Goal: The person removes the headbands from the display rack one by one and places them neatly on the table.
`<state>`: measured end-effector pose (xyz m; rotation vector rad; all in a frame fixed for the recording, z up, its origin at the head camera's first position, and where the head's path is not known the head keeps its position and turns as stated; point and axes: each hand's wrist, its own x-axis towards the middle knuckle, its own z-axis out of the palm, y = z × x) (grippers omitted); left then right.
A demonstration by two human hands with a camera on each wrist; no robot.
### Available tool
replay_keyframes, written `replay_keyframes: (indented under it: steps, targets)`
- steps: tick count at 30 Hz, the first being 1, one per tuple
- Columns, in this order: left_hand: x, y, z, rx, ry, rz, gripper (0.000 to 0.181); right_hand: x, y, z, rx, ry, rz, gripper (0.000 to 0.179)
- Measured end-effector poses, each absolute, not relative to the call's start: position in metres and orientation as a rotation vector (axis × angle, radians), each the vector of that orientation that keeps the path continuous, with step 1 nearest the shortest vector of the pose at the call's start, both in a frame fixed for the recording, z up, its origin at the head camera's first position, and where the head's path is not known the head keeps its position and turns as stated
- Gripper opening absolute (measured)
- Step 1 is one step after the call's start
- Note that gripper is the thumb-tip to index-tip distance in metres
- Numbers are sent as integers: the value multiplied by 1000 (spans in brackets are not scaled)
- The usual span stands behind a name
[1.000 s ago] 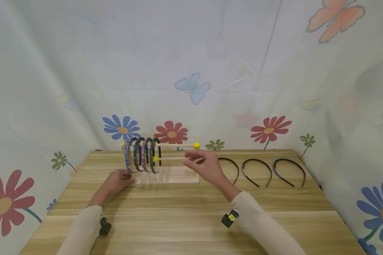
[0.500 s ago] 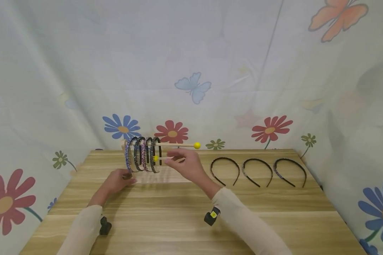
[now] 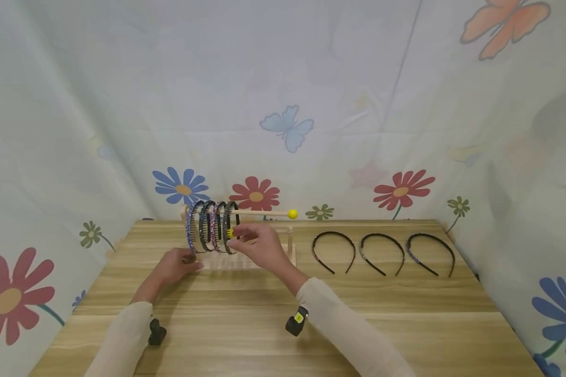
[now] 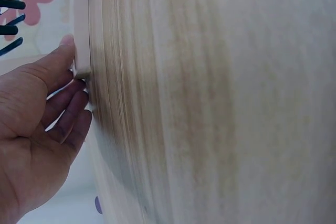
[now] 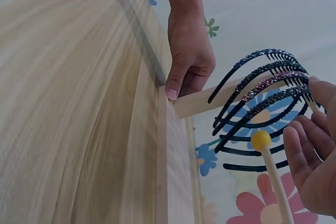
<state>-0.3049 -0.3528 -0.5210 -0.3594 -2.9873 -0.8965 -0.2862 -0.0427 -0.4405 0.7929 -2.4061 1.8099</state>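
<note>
A wooden stand with yellow-tipped pegs stands at the table's back left. Several glittery comb-toothed headbands hang in a row on its upper peg, in blue, dark and pink. My left hand grips the left end of the stand's base, thumb on top and fingers below, as the left wrist view shows. My right hand is at the right-most dark headband, beside the lower peg's yellow ball. Its fingers are loosely bent with a gap to the thumb; whether they touch the headband is unclear.
Three more headbands, left, middle and right, lie in a row on the wooden table, right of the stand. A floral cloth backdrop rises behind the table. The upper peg's yellow ball sticks out rightward.
My right hand has moved left along the lower peg to the hanging headbands, uncovering the stand's right post and the left-most loose headband. The left hand has stayed on the base.
</note>
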Motion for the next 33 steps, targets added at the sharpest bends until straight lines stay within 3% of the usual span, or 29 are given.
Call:
replay_keyframes:
  steps: [17, 33]
  targets:
    - [-306, -352, -523, -318, -2983, -908, 19, -289, -63, -449, 718, -2428, 1856, 31]
    - [-306, -351, -521, -318, -2993, -901, 21, -289, -50, -438, 693, -2478, 1712, 26]
